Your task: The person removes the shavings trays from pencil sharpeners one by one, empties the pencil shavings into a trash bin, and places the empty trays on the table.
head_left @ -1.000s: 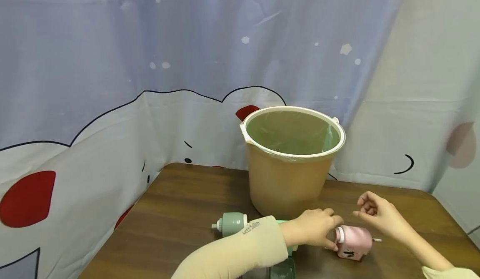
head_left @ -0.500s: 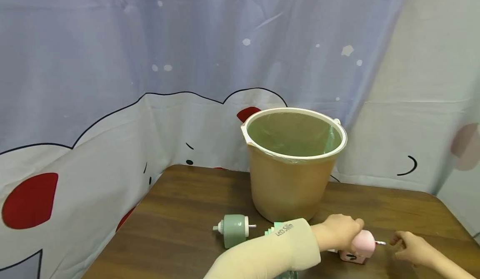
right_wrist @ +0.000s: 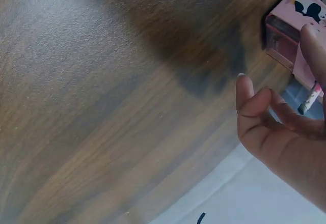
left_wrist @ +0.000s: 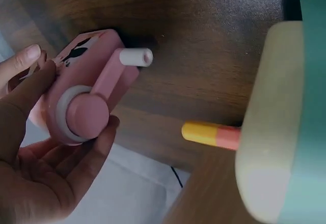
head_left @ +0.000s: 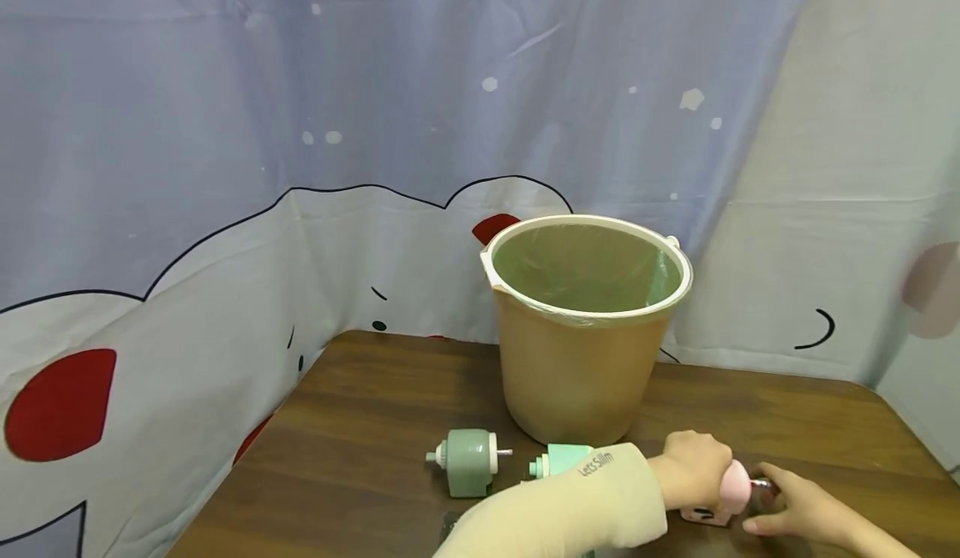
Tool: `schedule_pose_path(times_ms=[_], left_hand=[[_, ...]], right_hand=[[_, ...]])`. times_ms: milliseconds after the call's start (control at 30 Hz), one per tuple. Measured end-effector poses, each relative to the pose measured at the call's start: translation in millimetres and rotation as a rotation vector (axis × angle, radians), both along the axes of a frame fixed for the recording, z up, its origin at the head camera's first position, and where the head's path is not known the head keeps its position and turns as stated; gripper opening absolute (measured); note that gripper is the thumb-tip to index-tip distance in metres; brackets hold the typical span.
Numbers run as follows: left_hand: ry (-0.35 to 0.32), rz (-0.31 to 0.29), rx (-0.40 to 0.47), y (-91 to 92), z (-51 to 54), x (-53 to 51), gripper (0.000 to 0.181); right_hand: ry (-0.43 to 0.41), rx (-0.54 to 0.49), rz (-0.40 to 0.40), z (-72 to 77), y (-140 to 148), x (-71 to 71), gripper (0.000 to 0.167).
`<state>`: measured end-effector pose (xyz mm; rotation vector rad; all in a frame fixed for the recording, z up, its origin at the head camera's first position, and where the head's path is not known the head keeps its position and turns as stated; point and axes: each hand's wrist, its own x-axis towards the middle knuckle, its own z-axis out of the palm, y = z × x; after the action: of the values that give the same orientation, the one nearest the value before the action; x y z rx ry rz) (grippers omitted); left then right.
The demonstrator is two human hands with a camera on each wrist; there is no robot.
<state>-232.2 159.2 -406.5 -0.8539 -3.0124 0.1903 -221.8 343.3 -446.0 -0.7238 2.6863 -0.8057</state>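
Note:
My left hand (head_left: 697, 466) grips a pink hand-crank pencil sharpener (left_wrist: 84, 81) on the wooden table. Its pink crank ends in a white knob, and a panda picture marks one side. A pencil (right_wrist: 309, 99) sticks out of the sharpener's right side in the head view. Around that pencil end my right hand (head_left: 806, 504) hovers, thumb apart from the bent fingers; in the right wrist view the pencil's end shows between them, seemingly untouched. Left of my left hand, partly behind the sleeve, lies a mint sharpener (head_left: 566, 458) with a yellow-ended pencil (left_wrist: 209, 135).
A dark green sharpener (head_left: 470, 462) with a metallic tip sticking out stands further left. Behind it rises a large tan bucket (head_left: 577, 374) with a white rim and a clear liner. A dark object (head_left: 448, 525) shows partly beside the sleeve. A printed curtain (head_left: 375, 108) hangs behind the table.
My left hand has moved right and taken hold of the pink sharpener. My right hand first drew right and down, then came back left to the pencil end.

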Motion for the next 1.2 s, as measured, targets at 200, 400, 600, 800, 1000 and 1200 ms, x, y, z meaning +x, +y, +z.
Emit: schedule_pose_path(times_ms=[200,400,600,800,1000,1200], left_hand=[[-0.007,-0.008,0.137,-13.3,13.1,-6.3,0.035],[-0.007,-0.139,0.28,-47.1,41.8,-6.8,0.046],[-0.055,-0.26,0.429,-87.5,56.9,2.3,0.052],[-0.115,-0.288,0.604,-133.1,66.4,17.2,0.05],[-0.19,-0.295,0.779,-182.5,84.3,34.8,0.049],[-0.199,-0.283,0.895,-222.7,96.3,59.3,0.049]], right_hand=[[0.144,-0.174,0.043,5.6,-4,1.3,0.051],[0.394,-0.408,0.094,15.1,-17,3.0,0.061],[0.515,-0.441,0.151,30.2,-44,11.4,0.063],[0.65,-0.497,0.234,36.9,-78,20.9,0.066],[0.778,-0.489,0.267,55.1,-119,31.2,0.05],[0.763,-0.479,0.249,76.1,-161,47.1,0.042]])
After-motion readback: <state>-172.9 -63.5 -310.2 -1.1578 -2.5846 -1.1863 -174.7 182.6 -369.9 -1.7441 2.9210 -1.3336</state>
